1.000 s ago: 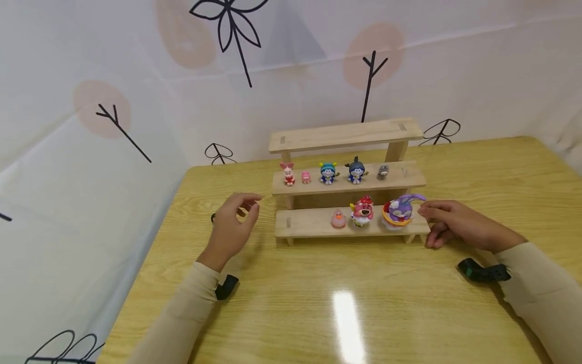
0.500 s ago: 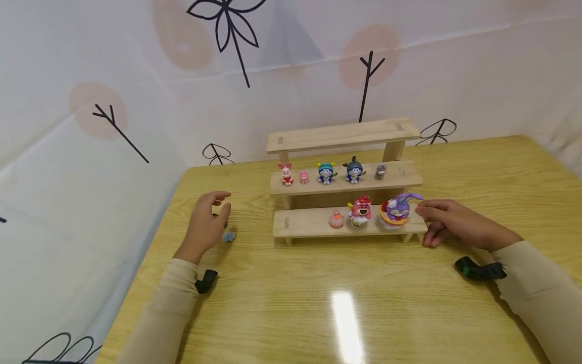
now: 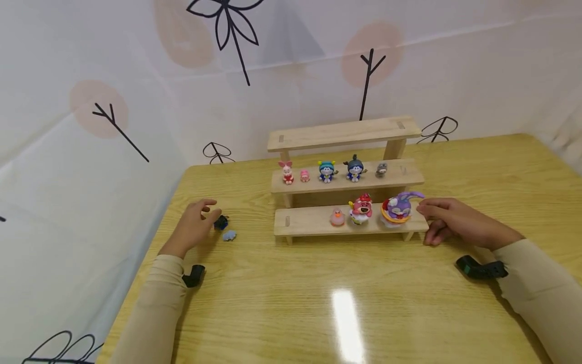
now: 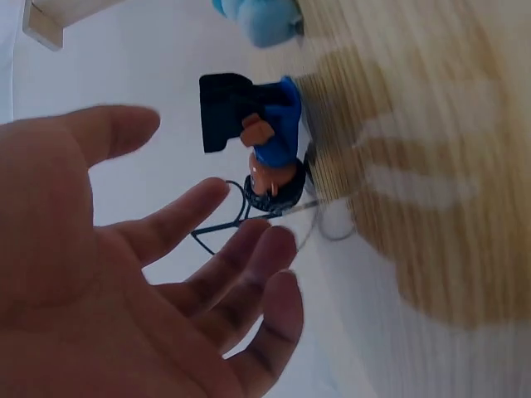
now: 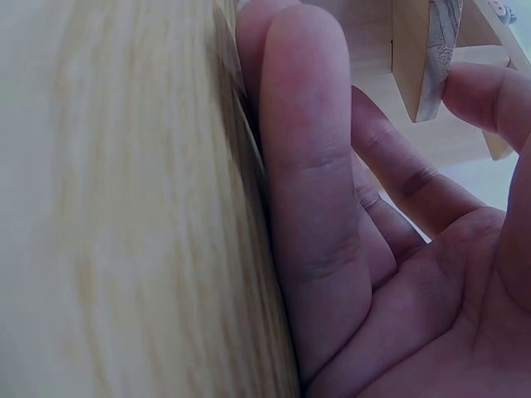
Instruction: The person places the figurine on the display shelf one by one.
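In the head view my left hand (image 3: 193,227) hovers at the table's left side with fingers apart and slightly bent, holding nothing. Just beyond its fingertips a small figurine with black hair and blue clothes (image 4: 278,124) lies on the table; the head view shows it as a dark shape (image 3: 221,222). Beside it lies a small light-blue toy (image 3: 229,235). My right hand (image 3: 459,222) rests on the table at the right end of the wooden tiered shelf (image 3: 304,221). In the right wrist view its thumb (image 5: 481,95) touches the plank end (image 5: 431,66), and the other fingers stay loosely bent.
On the bottom step stand a pink duck (image 3: 337,218), a pink bear figurine (image 3: 361,210) and a purple rabbit figurine (image 3: 397,208). Several small figurines, including a pink-eared one (image 3: 287,173), line the middle step. A printed cloth (image 3: 291,71) hangs behind the table (image 3: 282,288).
My left hand has moved left and slightly down from beside the shelf, bringing the dark figurine and light-blue toy into sight. The right hand has stayed at the shelf's end.
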`<state>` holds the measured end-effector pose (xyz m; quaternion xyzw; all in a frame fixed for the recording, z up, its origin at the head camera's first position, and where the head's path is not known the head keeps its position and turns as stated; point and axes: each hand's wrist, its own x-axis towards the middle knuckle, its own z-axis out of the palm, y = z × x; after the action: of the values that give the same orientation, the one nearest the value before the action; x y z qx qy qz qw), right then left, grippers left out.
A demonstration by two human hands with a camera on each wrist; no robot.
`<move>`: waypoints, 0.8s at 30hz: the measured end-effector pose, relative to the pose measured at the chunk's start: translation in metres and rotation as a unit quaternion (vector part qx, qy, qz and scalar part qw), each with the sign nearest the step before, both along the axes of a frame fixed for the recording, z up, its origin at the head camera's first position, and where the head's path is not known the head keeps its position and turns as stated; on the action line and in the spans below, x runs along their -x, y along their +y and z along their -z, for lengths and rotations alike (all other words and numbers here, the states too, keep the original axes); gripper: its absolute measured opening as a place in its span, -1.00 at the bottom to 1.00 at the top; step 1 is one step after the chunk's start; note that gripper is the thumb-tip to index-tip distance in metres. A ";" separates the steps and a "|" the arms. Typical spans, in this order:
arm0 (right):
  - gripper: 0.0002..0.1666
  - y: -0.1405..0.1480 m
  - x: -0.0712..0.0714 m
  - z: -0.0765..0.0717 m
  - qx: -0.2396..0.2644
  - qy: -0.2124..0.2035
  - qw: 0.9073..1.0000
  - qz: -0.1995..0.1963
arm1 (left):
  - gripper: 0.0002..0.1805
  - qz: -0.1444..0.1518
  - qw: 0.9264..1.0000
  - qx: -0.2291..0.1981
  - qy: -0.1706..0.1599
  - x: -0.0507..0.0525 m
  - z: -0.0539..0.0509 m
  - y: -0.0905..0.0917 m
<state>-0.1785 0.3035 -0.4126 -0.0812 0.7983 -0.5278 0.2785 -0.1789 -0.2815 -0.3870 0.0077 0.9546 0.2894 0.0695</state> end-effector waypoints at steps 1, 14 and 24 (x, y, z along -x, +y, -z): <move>-0.48 0.000 0.000 0.000 0.001 -0.002 1.000 0.001 | -0.35 0.006 1.000 0.007 -0.010 0.000 0.000 -0.002; -0.47 0.002 0.001 0.000 -0.001 -0.005 1.000 0.002 | -0.10 0.018 0.997 0.045 -0.066 0.002 0.000 -0.009; -0.51 0.001 0.003 0.000 0.001 -0.007 1.000 0.006 | -0.13 0.014 0.997 0.044 -0.065 0.002 -0.002 -0.009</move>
<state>-0.1811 0.3048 -0.4130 -0.0730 0.7963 -0.5305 0.2813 -0.1808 -0.2904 -0.3849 -0.0005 0.9596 0.2462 0.1361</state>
